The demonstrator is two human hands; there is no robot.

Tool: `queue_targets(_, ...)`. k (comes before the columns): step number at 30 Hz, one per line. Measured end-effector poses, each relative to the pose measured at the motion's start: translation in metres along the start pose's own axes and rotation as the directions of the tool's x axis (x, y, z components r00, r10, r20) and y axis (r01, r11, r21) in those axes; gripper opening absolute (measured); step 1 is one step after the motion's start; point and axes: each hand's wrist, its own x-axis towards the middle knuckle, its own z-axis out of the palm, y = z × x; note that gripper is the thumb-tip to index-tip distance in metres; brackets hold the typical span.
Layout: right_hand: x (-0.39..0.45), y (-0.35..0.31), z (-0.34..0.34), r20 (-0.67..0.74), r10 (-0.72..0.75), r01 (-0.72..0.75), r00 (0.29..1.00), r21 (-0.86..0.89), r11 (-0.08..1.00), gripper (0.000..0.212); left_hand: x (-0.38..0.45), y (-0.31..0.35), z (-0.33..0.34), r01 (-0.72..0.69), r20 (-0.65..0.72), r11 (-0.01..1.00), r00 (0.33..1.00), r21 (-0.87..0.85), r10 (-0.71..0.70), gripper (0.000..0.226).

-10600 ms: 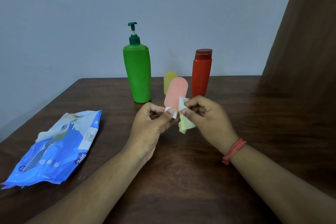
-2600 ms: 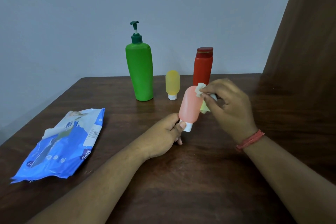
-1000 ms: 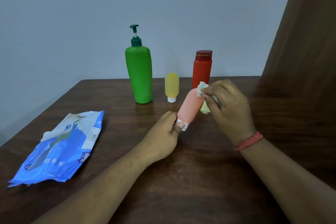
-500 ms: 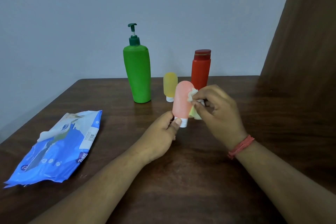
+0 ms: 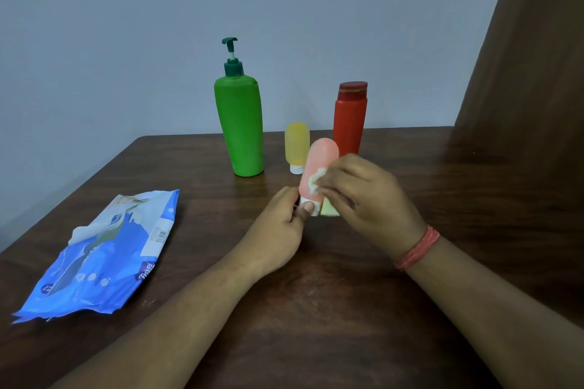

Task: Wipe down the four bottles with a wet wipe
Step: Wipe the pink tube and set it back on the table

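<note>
A small pink bottle stands cap-down, nearly upright, over the table's middle. My left hand pinches its white cap at the bottom. My right hand holds a crumpled wet wipe and presses it against the pink bottle's lower right side; a yellowish fold of the wipe hangs below my fingers. Behind stand a tall green pump bottle, a small yellow bottle on its white cap, and a red bottle with a dark red cap.
A blue wet wipe pack lies flat at the left of the dark wooden table, a wipe poking from its opening. A grey wall runs behind the table. A brown panel rises at the right.
My right hand has slid the wipe down the pink bottle from its top to its lower part. The bottle has tipped from leaning right to nearly upright.
</note>
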Motion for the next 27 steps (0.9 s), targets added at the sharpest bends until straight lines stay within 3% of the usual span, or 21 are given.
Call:
queue_targets(5,0.004,0.010,-0.012,-0.230,0.208,-0.215,0.951,-0.005,0.977,0.005,0.000,-0.001,0.005,-0.085,0.071,0.972,0.995,0.221,0.071,0.009)
queue_targets(11,0.005,0.010,-0.009,-0.117,0.145,-0.151,0.982,-0.040,0.988,0.017,0.000,0.002,0.002,-0.080,0.056,0.928,0.996,0.363,0.065,0.014)
queue_targets(14,0.007,0.011,-0.011,-0.132,0.295,-0.285,0.946,0.088,0.955,0.016,0.002,0.000,-0.002,-0.077,0.014,0.949,0.997,0.306,0.077,0.012)
queue_targets(17,0.007,0.014,-0.014,-0.076,0.540,-0.492,0.838,0.321,0.809,0.015,0.003,0.001,-0.006,-0.053,-0.017,0.972,0.998,0.228,0.058,0.005)
queue_targets(20,0.003,0.015,-0.007,0.066,0.626,-0.567,0.777,0.507,0.649,0.015,0.001,0.005,-0.006,0.008,-0.022,0.994,1.000,0.106,-0.006,0.010)
queue_targets(23,0.002,0.009,0.001,0.175,0.647,-0.567,0.742,0.678,0.468,0.015,-0.003,0.007,-0.005,0.105,0.028,0.991,0.994,-0.086,-0.103,0.022)
queue_targets(25,0.005,0.006,0.001,0.133,0.691,-0.513,0.711,0.770,0.379,0.017,-0.004,0.005,-0.003,0.132,0.063,0.978,0.990,-0.159,-0.123,0.024)
queue_targets(27,0.006,0.007,0.000,0.093,0.704,-0.466,0.704,0.809,0.359,0.018,-0.003,0.001,0.001,0.137,0.093,0.970,0.988,-0.202,-0.121,0.025)
